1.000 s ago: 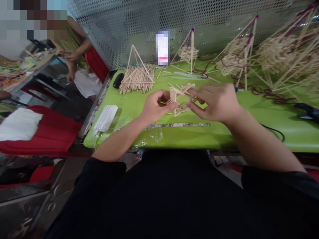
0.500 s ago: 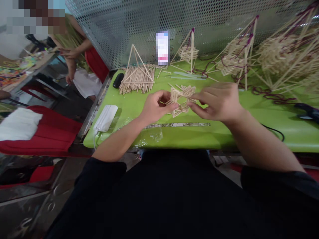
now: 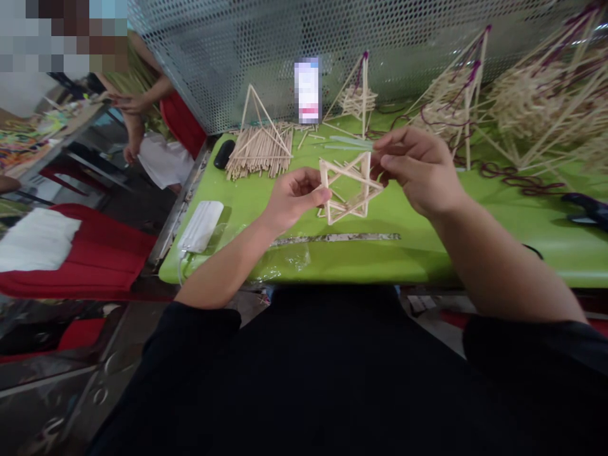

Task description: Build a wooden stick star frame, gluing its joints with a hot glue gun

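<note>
A six-pointed star frame (image 3: 349, 208) of stacked pale wooden sticks is held up above the green table, tilted so that its open middle faces me. My left hand (image 3: 297, 196) grips its left side, thumb in front and fingers curled behind. At its upper right corner is my right hand (image 3: 418, 168), with bent fingers closed about the edge; their tips are partly hidden behind the sticks. Beyond the star lie translucent glue sticks (image 3: 349, 143). A bundle of loose wooden sticks (image 3: 259, 152) lies farther left, with a triangular stick frame (image 3: 251, 101) standing over it.
Finished-looking stick pieces with purple cord (image 3: 441, 117) stand at the back right. A phone (image 3: 308, 92) leans on the perforated metal panel (image 3: 204, 63). A white power bank (image 3: 202, 226) with cable lies left; a dark-handled tool (image 3: 586, 210) lies right. Another person sits at far left.
The star frame has tipped up and turned, its face now toward me. My right hand has shifted up from the star's right side to its upper right corner. My left hand keeps its hold.
</note>
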Demonstrator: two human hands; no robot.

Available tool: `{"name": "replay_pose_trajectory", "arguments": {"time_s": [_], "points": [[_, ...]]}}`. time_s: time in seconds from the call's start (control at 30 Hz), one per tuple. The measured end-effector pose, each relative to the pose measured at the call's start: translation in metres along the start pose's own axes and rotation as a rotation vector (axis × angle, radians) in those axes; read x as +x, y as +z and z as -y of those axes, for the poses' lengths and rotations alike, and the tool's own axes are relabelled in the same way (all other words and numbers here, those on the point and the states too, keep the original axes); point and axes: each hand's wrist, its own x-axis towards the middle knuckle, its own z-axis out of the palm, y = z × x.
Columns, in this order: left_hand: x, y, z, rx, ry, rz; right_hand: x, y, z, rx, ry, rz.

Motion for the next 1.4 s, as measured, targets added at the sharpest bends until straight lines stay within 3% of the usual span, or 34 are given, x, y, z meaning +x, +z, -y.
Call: {"name": "replay_pose_trajectory", "arguments": {"time_s": [0.23, 0.57, 0.8, 1.07, 1.23, 1.4], "points": [[0.003, 0.003, -0.003, -0.083, -0.011, 0.111, -0.003, 0.005, 0.012, 0.208, 0.162, 0.112], [0.002, 0.004, -0.007, -0.107, -0.023, 0.138, -0.001, 0.001, 0.022, 0.421, 0.278, 0.267], [0.001, 0.004, -0.005, -0.128, -0.016, 0.164, -0.004, 0.007, 0.030, 0.437, 0.337, 0.264], [0.004, 0.005, -0.012, -0.101, -0.032, 0.114, -0.004, 0.012, 0.025, 0.423, 0.331, 0.126], [0.002, 0.007, -0.013, -0.058, -0.059, 0.094, -0.003, 0.010, 0.027, 0.482, 0.354, 0.192], [0.001, 0.007, -0.011, -0.078, -0.068, 0.149, -0.002, 0.006, 0.026, 0.469, 0.327, 0.298]]}}
